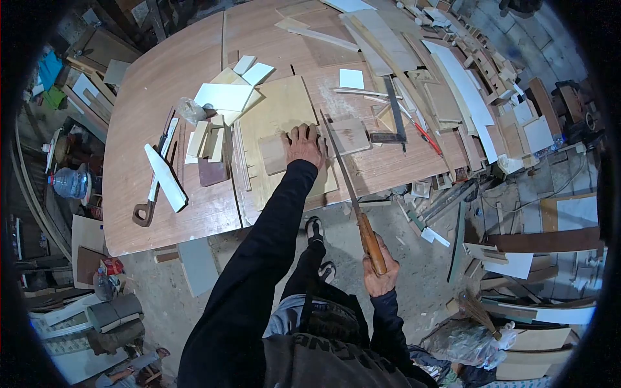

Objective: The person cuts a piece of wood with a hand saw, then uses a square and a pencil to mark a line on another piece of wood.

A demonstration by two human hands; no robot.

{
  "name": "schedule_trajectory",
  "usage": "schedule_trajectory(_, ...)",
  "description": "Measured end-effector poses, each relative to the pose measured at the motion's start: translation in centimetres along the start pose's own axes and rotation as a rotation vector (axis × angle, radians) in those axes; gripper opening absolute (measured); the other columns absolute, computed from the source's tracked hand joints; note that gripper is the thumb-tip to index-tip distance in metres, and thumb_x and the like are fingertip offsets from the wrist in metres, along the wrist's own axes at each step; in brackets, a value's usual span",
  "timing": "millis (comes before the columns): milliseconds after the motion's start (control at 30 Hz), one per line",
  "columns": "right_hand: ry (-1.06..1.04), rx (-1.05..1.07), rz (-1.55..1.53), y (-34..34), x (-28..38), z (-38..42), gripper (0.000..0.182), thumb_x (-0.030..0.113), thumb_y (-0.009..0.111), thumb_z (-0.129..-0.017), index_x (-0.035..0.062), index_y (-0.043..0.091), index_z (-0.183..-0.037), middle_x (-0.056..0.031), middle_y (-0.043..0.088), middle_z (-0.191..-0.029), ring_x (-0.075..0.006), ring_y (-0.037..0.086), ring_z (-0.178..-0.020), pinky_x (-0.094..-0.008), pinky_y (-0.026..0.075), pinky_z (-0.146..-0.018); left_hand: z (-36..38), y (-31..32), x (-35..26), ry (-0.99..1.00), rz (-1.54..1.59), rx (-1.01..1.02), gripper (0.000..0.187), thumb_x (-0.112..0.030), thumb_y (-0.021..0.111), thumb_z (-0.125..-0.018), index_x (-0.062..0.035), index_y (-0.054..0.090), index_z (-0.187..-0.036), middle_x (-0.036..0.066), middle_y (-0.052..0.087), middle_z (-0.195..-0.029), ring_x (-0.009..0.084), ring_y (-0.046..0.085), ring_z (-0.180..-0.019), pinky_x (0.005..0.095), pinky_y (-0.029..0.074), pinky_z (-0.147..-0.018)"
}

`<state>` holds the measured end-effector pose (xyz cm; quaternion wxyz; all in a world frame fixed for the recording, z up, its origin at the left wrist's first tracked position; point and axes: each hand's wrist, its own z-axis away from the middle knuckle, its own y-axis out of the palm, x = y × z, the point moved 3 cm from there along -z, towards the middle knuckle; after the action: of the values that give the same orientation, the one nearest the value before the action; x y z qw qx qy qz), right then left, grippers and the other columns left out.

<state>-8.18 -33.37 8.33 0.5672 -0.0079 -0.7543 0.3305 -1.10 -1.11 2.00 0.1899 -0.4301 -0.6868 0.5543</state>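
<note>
My left hand (304, 147) lies with its fingers spread, pressing on a short piece of wood (350, 136). That piece rests across a larger pale board (275, 103) on the table, and its right end sticks out past the board's edge. In my right hand (381, 277) is the wooden handle of a handsaw (345, 171), fingers wrapped round it. The narrow blade points away from me and crosses the wood just right of my left hand. Whether its teeth have cut into the wood cannot be made out.
A second handsaw (141, 212) lies on the table (194, 223) at left, beside white offcuts (165, 178). Right of the wood are a try square (396, 119) and a red tool (427, 137). Long strips and scraps crowd the right edge. More scraps and a broom (477, 310) are on the floor.
</note>
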Motion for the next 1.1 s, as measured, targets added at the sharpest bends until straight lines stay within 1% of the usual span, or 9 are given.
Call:
schedule_trajectory(200,0.036,0.011,-0.001,-0.3,0.7,-0.1,0.054,0.002,0.061,-0.075,0.0055,0.057,-0.129,-0.0134,0.07,-0.098,-0.0133,0.059,-0.059,-0.0275,0.051,-0.063,-0.2,-0.2,-0.1,0.014,0.019,0.004,0.042,-0.031,0.05,-0.09,-0.0068,0.053,-0.124,0.015,0.051,-0.115,0.0326,0.044,-0.116,0.0565,0.026,-0.105)
schedule_trajectory(433,0.069,0.049,-0.019,-0.2,0.9,-0.2,0.057,0.0,0.06,-0.075,0.0078,0.055,-0.132,-0.0137,0.069,-0.095,-0.0141,0.059,-0.058,-0.0282,0.051,-0.062,-0.1,-0.4,0.0,0.026,0.018,-0.001,0.042,-0.032,0.051,-0.088,-0.0066,0.053,-0.122,0.014,0.051,-0.116,0.0331,0.044,-0.115,0.0528,0.027,-0.105)
schedule_trajectory(633,-0.034,0.03,0.023,-0.2,1.3,-0.5,0.057,0.0,0.06,-0.077,0.007,0.053,-0.132,-0.0151,0.068,-0.092,-0.0145,0.058,-0.059,-0.029,0.051,-0.061,-0.4,0.1,0.5,0.022,0.082,0.006,0.039,-0.03,0.05,-0.089,-0.0041,0.054,-0.118,0.016,0.051,-0.114,0.0346,0.045,-0.113,0.0519,0.027,-0.105)
schedule_trajectory(700,0.154,0.104,-0.216,0.5,0.1,-0.6,0.056,0.0,0.06,-0.077,0.0061,0.052,-0.132,-0.0134,0.067,-0.087,-0.0154,0.059,-0.059,-0.0298,0.05,-0.059,-0.4,0.2,0.4,0.047,0.095,-0.056,0.037,-0.028,0.051,-0.088,-0.0029,0.056,-0.114,0.018,0.051,-0.113,0.0351,0.044,-0.113,0.0508,0.029,-0.104)
schedule_trajectory(733,0.151,0.102,-0.213,0.6,0.1,-1.2,0.056,0.0,0.06,-0.077,0.0061,0.052,-0.132,-0.0134,0.067,-0.087,-0.0154,0.059,-0.059,-0.0298,0.05,-0.059,-0.6,0.4,0.3,0.047,0.098,-0.059,0.037,-0.028,0.051,-0.088,-0.0029,0.056,-0.114,0.018,0.051,-0.113,0.0351,0.044,-0.113,0.0508,0.029,-0.104)
schedule_trajectory(800,0.244,0.135,-0.174,1.7,0.2,-2.6,0.051,-0.001,0.058,-0.082,0.0043,0.054,-0.132,-0.0161,0.067,-0.103,-0.0155,0.06,-0.07,-0.0289,0.051,-0.067,-0.5,0.5,0.5,0.068,0.101,-0.079,0.034,-0.026,0.052,-0.087,-0.0028,0.057,-0.111,0.018,0.051,-0.112,0.0347,0.045,-0.112,0.0492,0.031,-0.102)
schedule_trajectory(900,0.114,0.119,-0.033,0.8,4.0,-3.5,0.052,-0.002,0.057,-0.08,0.0045,0.054,-0.132,-0.0136,0.067,-0.098,-0.014,0.06,-0.071,-0.0276,0.051,-0.067,-0.6,0.0,0.3,0.023,0.116,0.008,0.034,-0.024,0.053,-0.086,-0.0039,0.056,-0.112,0.017,0.051,-0.112,0.034,0.046,-0.11,0.0478,0.032,-0.101)
schedule_trajectory(1033,0.138,0.138,-0.035,-0.9,3.1,-0.7,0.054,-0.002,0.057,-0.079,0.0039,0.053,-0.133,-0.0124,0.067,-0.095,-0.0143,0.062,-0.075,-0.0262,0.05,-0.071,-0.6,0.1,0.2,0.024,0.115,-0.044,0.035,-0.023,0.055,-0.083,-0.0054,0.056,-0.113,0.015,0.052,-0.111,0.0337,0.046,-0.109,0.0484,0.032,-0.101)
schedule_trajectory(1100,0.113,0.135,-0.023,-1.0,3.0,-0.4,0.053,-0.003,0.056,-0.08,0.0036,0.053,-0.133,-0.0117,0.067,-0.098,-0.013,0.06,-0.074,-0.0252,0.05,-0.069,-0.6,0.4,0.1,0.03,0.099,-0.008,0.04,-0.025,0.06,-0.078,-0.0068,0.057,-0.114,0.014,0.052,-0.113,0.0327,0.045,-0.112,0.051,0.027,-0.106)
